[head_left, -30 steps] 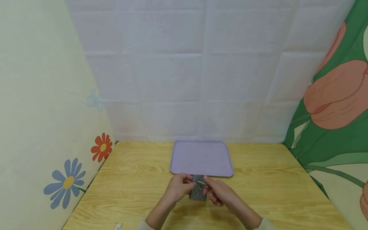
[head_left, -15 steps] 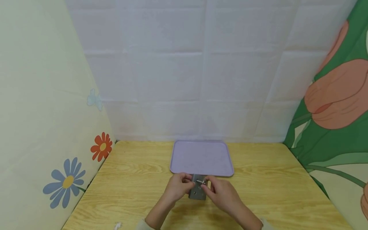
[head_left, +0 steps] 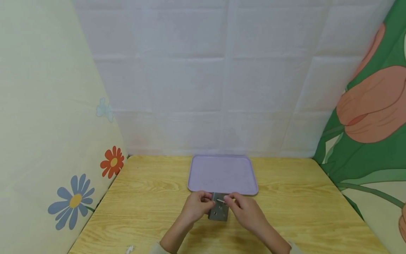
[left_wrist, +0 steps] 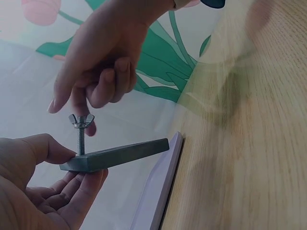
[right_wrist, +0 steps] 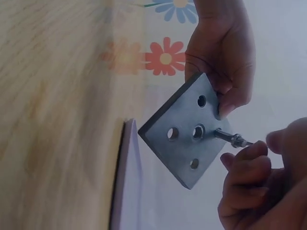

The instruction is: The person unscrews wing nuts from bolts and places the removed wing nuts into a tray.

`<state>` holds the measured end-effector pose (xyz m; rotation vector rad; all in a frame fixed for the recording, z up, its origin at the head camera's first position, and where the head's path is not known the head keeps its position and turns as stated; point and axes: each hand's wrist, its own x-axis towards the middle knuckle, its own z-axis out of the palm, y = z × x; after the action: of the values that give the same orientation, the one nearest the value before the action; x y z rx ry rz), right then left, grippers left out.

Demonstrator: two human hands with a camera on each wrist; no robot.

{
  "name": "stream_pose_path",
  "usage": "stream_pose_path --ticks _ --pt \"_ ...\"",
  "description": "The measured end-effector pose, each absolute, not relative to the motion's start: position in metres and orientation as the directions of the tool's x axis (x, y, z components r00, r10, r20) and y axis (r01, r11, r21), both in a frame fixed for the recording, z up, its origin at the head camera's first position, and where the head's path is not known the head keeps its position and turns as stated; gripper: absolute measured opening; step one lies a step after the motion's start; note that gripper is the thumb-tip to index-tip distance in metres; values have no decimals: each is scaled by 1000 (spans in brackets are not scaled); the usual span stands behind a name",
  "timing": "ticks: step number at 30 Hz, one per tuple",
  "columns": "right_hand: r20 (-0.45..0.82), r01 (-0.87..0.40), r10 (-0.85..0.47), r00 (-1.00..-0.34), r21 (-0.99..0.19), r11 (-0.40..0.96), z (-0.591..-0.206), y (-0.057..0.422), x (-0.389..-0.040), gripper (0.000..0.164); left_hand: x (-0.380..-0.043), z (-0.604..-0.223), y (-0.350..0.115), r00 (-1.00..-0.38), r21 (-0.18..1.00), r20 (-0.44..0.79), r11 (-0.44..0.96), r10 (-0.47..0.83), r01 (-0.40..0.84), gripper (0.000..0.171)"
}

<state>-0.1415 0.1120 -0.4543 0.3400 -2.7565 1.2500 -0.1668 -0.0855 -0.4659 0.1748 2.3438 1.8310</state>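
A thick grey metal plate with several holes is held up by one corner. My left hand grips that corner, thumb on the face the bolt stands out from and fingers beneath, as the left wrist view shows. A threaded bolt stands out of a hole beside the left thumb. Partway along it sits a wing nut. My right hand has curled fingers around the bolt's free end and the wing nut; its thumb stands a little apart in the left wrist view.
Behind the hands a lilac tray lies on the wood-grain table. A small white scrap is at the near left. Printed cloths hang along the sides, with a pale one at the back.
My right hand's fingers and thumb have shifted about the bolt's end, from below it to above and around it. The left hand and the plate have stayed nearly still.
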Motion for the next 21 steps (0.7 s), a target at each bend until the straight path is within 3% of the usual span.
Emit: stream_pose_path --ticks 5,9,15,21 --pt "-47 -35 -179 -983 -903 429 -459 118 -147 50 -168 -468 -86 -979 968 -37 249 202 15 19" --pt "-156 69 -266 -951 -949 309 -463 121 -150 59 -168 -469 -86 -979 967 -27 252 204 26 20" --pt "-199 105 -332 -922 -954 280 -464 121 -150 62 -167 -469 -85 -980 965 -30 260 198 23 20" --pt "-194 98 -276 -941 -940 326 -460 117 -148 56 -167 -468 -85 -980 965 -39 262 196 14 20"
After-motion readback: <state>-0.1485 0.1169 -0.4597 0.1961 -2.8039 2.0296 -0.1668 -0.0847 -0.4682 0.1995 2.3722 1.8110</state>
